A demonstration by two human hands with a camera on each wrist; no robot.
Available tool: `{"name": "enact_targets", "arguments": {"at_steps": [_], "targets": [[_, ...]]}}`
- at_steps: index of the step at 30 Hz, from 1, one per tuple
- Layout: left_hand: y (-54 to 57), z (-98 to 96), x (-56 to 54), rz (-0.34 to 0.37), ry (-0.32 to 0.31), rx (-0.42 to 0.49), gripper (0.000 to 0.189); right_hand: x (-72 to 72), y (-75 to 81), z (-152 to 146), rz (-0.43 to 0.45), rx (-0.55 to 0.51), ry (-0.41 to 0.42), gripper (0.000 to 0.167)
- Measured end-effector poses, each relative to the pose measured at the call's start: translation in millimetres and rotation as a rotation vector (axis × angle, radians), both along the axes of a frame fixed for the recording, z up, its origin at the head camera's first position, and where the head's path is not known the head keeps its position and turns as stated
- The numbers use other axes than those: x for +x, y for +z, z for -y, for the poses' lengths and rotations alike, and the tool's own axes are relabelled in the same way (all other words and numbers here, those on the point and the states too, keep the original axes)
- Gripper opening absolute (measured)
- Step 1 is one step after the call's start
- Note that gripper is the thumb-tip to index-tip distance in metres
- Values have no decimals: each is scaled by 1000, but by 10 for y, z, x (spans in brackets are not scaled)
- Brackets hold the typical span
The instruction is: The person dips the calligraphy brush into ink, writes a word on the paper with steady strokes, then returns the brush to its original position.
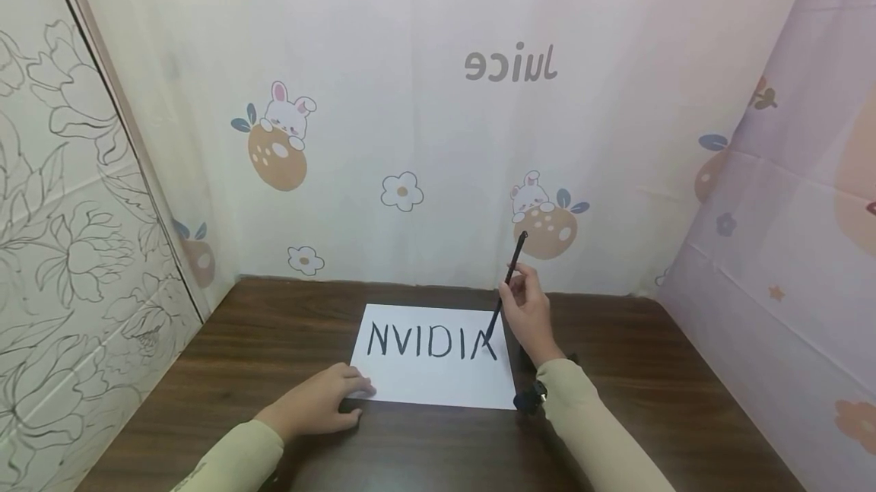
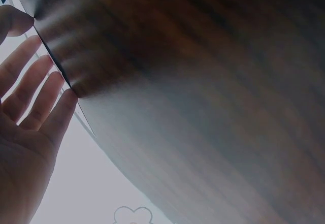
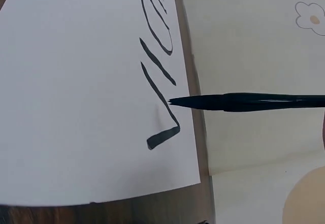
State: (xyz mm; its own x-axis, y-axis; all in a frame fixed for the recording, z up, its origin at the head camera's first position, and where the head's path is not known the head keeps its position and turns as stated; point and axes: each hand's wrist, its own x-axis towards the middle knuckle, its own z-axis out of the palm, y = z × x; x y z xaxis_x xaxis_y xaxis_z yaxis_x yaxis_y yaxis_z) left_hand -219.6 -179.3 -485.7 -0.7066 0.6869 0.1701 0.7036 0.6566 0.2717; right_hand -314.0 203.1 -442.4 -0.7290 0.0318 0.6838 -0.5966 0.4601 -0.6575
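Observation:
A white sheet of paper (image 1: 431,389) lies on the table, with "NVIDIA" painted across its upper part in black strokes. My right hand (image 1: 530,315) pinches a dark writing brush (image 1: 518,250) above the sheet's right side, the handle slanting up. In the right wrist view, the black tip of the brush (image 3: 203,102) overlaps the last letter's thin stroke; whether it touches the paper I cannot tell. Fingers of my left hand (image 1: 322,401) rest at the sheet's lower left corner, the thumb apart below. The left wrist view shows those fingers (image 2: 53,117) extended.
The dark wood-grain table (image 1: 595,340) ends at a pale printed curtain (image 1: 411,119) just behind the paper. Patterned panels stand on the left (image 1: 89,195) and right (image 1: 787,233). A small black device (image 1: 530,398) sits at the right wrist, by the sheet's lower right corner.

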Motion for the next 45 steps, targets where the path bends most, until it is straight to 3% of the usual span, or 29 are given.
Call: {"name": "enact_targets", "arguments": {"at_steps": [11,19,45], "targets": [[-19,6,-36,-26,-13,-1,28,-22,-44,43,34,-1,-1,37],[-3,6,-33,7,5,-7,28,-36,-69,41,46,12,-2,37],[-6,3,-11,20,9,-7,28,-52,-129,-48,36,43,-20,35]]}}
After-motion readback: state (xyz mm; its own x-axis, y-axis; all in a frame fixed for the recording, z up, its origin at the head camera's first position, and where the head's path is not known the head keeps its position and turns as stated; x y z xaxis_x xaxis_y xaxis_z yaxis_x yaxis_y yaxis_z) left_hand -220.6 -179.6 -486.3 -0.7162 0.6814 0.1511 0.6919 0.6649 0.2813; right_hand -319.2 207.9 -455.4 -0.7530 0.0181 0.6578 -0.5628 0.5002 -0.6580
